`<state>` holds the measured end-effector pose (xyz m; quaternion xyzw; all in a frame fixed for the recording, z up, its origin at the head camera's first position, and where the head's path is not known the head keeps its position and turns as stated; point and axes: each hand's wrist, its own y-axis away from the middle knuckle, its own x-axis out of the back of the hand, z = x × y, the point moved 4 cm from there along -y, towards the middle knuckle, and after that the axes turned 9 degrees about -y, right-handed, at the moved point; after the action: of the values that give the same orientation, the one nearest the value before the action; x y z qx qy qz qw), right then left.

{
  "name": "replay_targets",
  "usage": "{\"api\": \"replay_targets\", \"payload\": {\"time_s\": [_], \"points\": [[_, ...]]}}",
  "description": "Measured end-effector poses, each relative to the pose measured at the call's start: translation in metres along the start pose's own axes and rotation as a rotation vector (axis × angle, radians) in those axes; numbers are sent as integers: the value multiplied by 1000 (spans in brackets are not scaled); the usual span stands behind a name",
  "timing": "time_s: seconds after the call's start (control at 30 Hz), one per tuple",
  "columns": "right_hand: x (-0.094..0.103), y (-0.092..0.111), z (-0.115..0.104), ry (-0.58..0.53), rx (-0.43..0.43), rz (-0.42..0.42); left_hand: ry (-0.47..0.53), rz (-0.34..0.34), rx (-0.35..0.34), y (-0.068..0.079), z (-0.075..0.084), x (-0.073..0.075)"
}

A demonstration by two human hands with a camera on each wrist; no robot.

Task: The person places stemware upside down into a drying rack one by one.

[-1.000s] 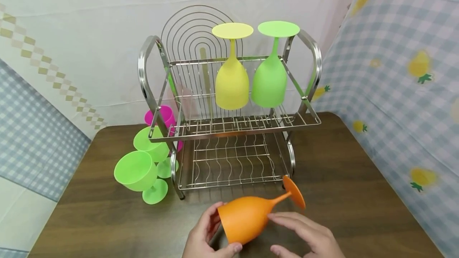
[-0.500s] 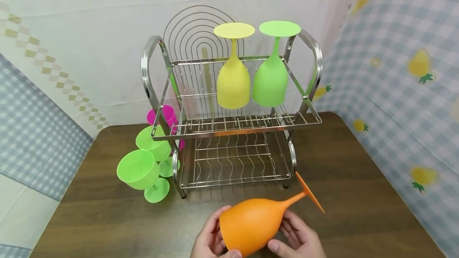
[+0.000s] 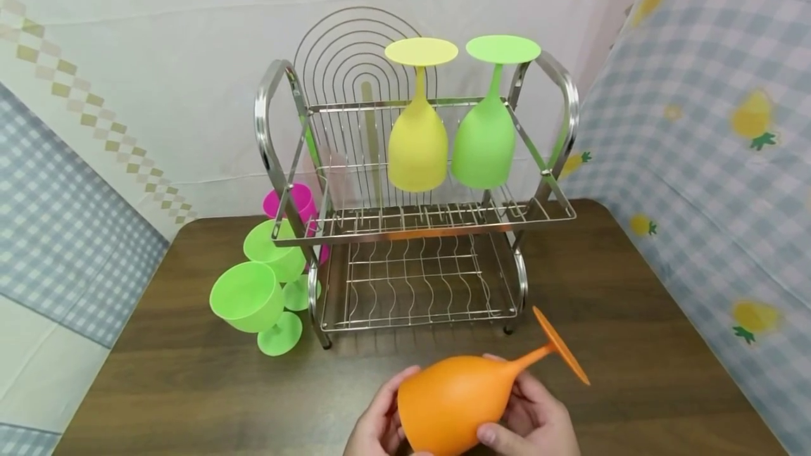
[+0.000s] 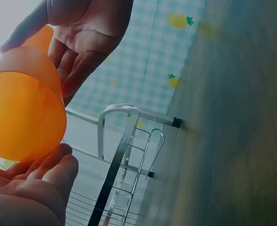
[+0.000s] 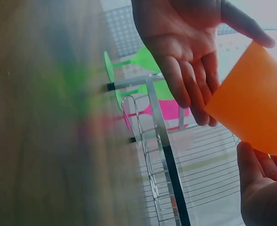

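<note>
Near the table's front edge I hold an orange wine goblet (image 3: 456, 403) on its side, rim toward the left, stem and foot pointing up to the right. My left hand (image 3: 379, 419) grips the bowl at the rim end. With its thumb on the near side and fingers behind, my right hand (image 3: 538, 419) holds the bowl near the stem. The left wrist view looks into the round mouth of the orange goblet (image 4: 25, 115). In the right wrist view the bowl (image 5: 256, 101) lies between both hands.
A two-tier steel dish rack (image 3: 415, 233) stands behind. On its top tier, a yellow goblet (image 3: 418, 150) and a green goblet (image 3: 484, 146) are upside down. Left of it stand two green short-stemmed cups (image 3: 247, 298) and a magenta cup (image 3: 298, 201). A patterned cloth (image 3: 703, 160) borders the table.
The orange goblet has shifted right and slightly toward me, its foot swinging outward. My right hand has gone from touching it with spread fingers to holding the bowl.
</note>
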<state>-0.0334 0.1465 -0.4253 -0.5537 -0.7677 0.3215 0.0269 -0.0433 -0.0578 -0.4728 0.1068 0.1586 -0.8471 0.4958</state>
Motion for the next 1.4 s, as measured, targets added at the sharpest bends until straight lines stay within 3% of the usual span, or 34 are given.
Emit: {"api": "replay_targets", "payload": {"time_s": [0.1,0.17,0.23,0.33,0.47,0.6,0.73,0.83,1.13,1.4], "points": [[-2,-4,-9,107,-50,33,-47,4,1,0,11,-4],[-4,-7,-17,167,-73,51,-112,14,-66,1,19,-5],[-6,-13,-28,201,-56,50,-224,76,-153,1,29,-3],[-10,-24,-46,201,23,22,-437,287,-232,4,43,7],[-19,-45,-76,164,169,-40,-642,607,-188,6,56,28],[-28,-70,-101,152,310,-140,-739,738,-122,7,60,49],[-29,-96,-113,158,447,-256,-812,756,-95,6,59,63],[-32,-116,-122,191,504,-278,-854,750,-74,5,57,68],[-79,-178,-144,395,457,-238,-950,734,-36,3,53,75],[-93,-218,-134,664,398,-158,-1008,671,77,2,50,77]]}}
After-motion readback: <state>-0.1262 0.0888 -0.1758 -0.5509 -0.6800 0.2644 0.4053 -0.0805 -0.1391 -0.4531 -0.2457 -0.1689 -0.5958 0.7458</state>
